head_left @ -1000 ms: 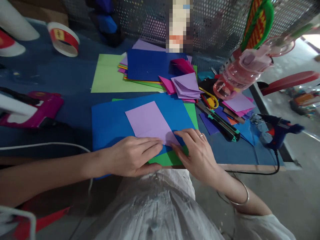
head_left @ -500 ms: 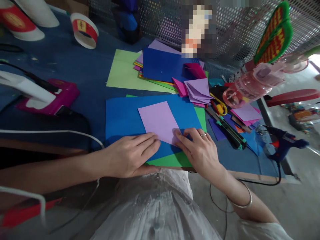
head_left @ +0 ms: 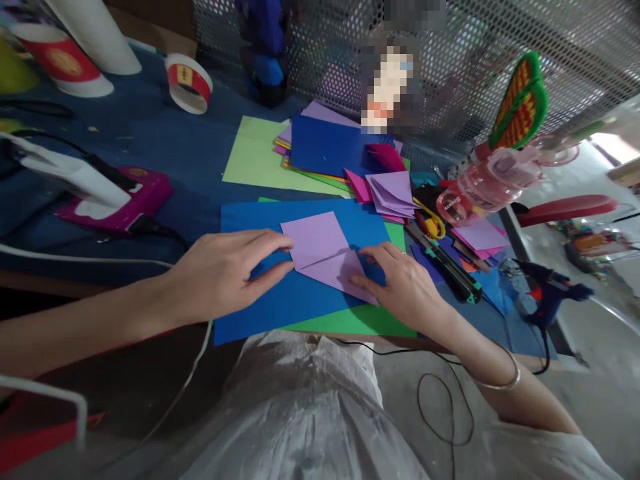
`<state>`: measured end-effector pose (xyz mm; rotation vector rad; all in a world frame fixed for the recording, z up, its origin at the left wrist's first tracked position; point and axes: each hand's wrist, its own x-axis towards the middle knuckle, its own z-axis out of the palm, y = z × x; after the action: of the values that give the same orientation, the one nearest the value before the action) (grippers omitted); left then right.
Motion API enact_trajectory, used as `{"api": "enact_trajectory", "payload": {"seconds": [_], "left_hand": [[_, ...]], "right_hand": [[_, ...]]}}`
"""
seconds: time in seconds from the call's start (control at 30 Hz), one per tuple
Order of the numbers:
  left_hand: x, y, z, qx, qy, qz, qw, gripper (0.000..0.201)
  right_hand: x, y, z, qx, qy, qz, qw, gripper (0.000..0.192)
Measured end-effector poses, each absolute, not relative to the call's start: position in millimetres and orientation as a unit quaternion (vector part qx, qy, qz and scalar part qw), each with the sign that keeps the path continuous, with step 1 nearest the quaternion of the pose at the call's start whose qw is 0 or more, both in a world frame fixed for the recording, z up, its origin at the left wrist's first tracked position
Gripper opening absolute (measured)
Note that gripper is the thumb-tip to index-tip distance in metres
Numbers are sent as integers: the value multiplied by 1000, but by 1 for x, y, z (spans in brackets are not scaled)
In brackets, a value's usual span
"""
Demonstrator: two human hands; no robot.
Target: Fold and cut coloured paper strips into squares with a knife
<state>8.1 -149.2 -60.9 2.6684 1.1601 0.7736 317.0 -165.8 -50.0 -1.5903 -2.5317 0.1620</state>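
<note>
We press a lilac paper sheet [head_left: 323,257] flat on the blue sheet [head_left: 260,293], which lies over a green sheet [head_left: 360,321]. Left hand [head_left: 220,273]: fingers together and extended, tips touching the lilac sheet's left edge, gripping nothing. Right hand [head_left: 400,283]: fingers [head_left: 370,253] slightly spread, bearing down on the folded flap just beneath them. Risk, in our judgement: uneven pressure from either hand could let the loose sheet slide on the smooth blue one, skewing the crease. The tape roll [head_left: 188,83] and the pink bottle [head_left: 480,187], well beyond the fingertips, carry printing too blurred to read
</note>
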Motion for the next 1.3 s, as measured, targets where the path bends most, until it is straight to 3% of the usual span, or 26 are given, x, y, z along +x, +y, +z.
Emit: {"api": "enact_trajectory", "payload": {"seconds": [0.13,0.3,0.43,0.6,0.77,0.93,1.03,1.17,1.3], "left_hand": [[29,-129,-55,873,394,237,162,34],[59,-102,-53,900,355,179,176,44],[76,-84,-50,909,359,143,158,65],[74,-64,-50,853,485,124,146,83],[59,-50,-49,802,523,171,233,77],[59,-52,-34,730,464,324,383,43],[60,-56,-27,689,460,392,400,30],[59,-55,-28,672,462,420,398,30],[59,-48,-36,664,455,416,424,39]], "right_hand": [[308,-154,-41,-550,-831,81,22,47],[299,-147,-42,-544,-830,118,18,44],[301,-143,-52,-532,-821,181,99,31],[311,-141,-69,-483,-816,181,260,22],[315,-139,-81,-489,-797,208,287,26],[315,-134,-81,-515,-769,224,304,56],[316,-130,-76,-550,-754,244,263,25],[315,-131,-68,-566,-731,243,292,52],[312,-133,-66,-565,-718,221,340,51]]}}
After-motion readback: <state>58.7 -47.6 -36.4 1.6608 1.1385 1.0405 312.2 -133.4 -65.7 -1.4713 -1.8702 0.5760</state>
